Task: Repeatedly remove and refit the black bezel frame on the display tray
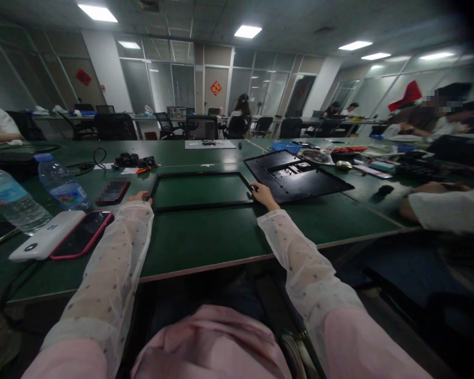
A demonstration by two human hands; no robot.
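Observation:
A thin black rectangular frame [201,206], like a monitor bezel, is held at its two short sides, and the green table [205,237] shows through its opening. My left hand [140,196] is closed around the left side near the front corner, its fingers partly hidden by the sleeve and frame. At the right side, my right hand [264,196] pinches the frame between thumb and fingers. Just beyond that hand lies a black panel [316,187], resembling a monitor back cover, with a cut-out and small metal parts in its middle.
Left of my arm are a white power bank [43,239], a red-cased phone [82,235], another phone [112,191] and two water bottles [63,181]. A blue basket [286,147] and assorted clutter stand at the back right. A person's white sleeve [454,208] rests nearby on the right.

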